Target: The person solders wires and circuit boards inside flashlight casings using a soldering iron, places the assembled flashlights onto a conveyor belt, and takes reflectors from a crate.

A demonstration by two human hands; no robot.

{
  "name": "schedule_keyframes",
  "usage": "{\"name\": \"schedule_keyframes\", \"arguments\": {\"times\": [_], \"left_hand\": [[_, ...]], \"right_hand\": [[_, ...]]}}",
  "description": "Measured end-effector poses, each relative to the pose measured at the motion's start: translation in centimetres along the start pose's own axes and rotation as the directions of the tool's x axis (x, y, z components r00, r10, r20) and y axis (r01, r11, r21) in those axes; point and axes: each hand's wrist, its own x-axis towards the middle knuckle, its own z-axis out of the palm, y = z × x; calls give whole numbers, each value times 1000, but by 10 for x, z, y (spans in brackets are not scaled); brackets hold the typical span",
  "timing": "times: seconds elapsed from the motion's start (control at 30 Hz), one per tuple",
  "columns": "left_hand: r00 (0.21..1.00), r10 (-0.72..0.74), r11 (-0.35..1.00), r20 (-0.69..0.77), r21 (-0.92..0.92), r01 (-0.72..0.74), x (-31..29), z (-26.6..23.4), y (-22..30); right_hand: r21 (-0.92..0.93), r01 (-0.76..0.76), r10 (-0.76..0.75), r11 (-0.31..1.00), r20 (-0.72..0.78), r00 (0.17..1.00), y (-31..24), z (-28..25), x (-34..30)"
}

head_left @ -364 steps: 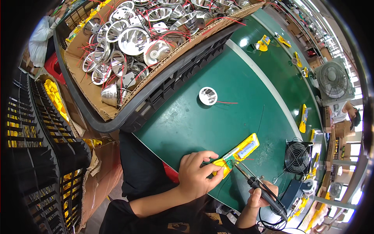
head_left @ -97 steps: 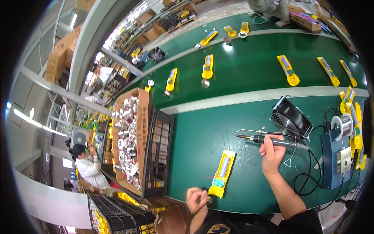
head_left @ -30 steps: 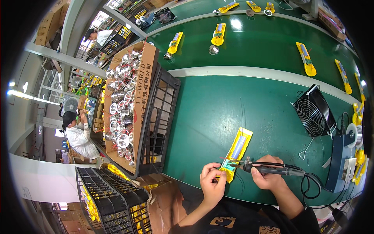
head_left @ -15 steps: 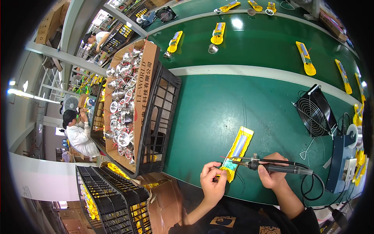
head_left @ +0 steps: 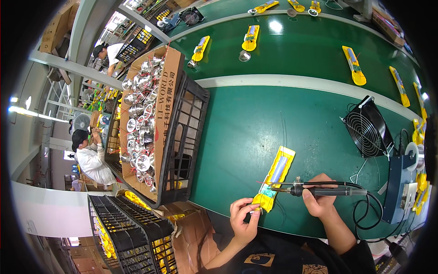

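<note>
A long yellow casing [head_left: 277,176] with a grey strip inside lies on the green bench in front of me. My right hand [head_left: 318,197] grips a black soldering iron [head_left: 315,189] held level, its metal tip over the near end of the casing. My left hand [head_left: 243,216] pinches a small silver part [head_left: 253,211] with thin red wires right at the casing's near end. The iron's black cable [head_left: 365,214] loops back toward the right.
A black crate [head_left: 180,141] holding a cardboard box of shiny reflector cups [head_left: 141,132] stands at my left. A black fan [head_left: 367,132] and a blue soldering station [head_left: 399,180] sit at right. Several yellow casings [head_left: 250,38] lie on the far belt. Other people [head_left: 93,157] work at left.
The soldering iron has shifted slightly right, its tip still over the casing's near end. My left hand stays at the casing's near end. The view has shifted a little.
</note>
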Motion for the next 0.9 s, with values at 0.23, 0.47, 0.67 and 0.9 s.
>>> {"name": "schedule_keyframes", "arguments": {"times": [0.23, 0.47, 0.67, 0.9], "left_hand": [[992, -48, 999, 118, -7, 49, 11, 0, 9], [954, -130, 989, 272, 98, 107, 22, 1, 17], [950, -156, 985, 270, 109, 131, 25, 2, 21], [951, -162, 985, 262, 94, 142, 24, 4, 21]], "right_hand": [[23, -44, 44, 999, -8, 999, 0, 0, -1], [-47, 40, -38, 998, 38, 999, 1, 1, 0], [-124, 7, 7, 992, 110, 994, -2, 1, -1], [-115, -61, 73, 991, 103, 992, -2, 0, -3]]}}
